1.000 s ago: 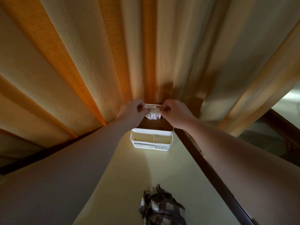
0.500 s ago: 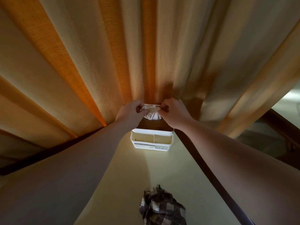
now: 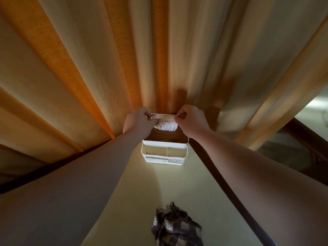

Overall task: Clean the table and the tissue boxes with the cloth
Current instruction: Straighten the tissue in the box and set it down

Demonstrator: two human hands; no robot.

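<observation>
white tissue box [image 3: 164, 153], front label reads "TISSUE HOLDER", smaller print illegible

A single head-worn wide-angle view looks forward and steeply down along both forearms. The table [image 3: 186, 192] runs from near to far, ending at the curtain [image 3: 88, 59], which fills the upper frame.

White tissue box [image 3: 164, 153], brown lid, upright at table [image 3: 186, 192] far edge; checked cloth [image 3: 175, 228] crumpled nearer.
</observation>
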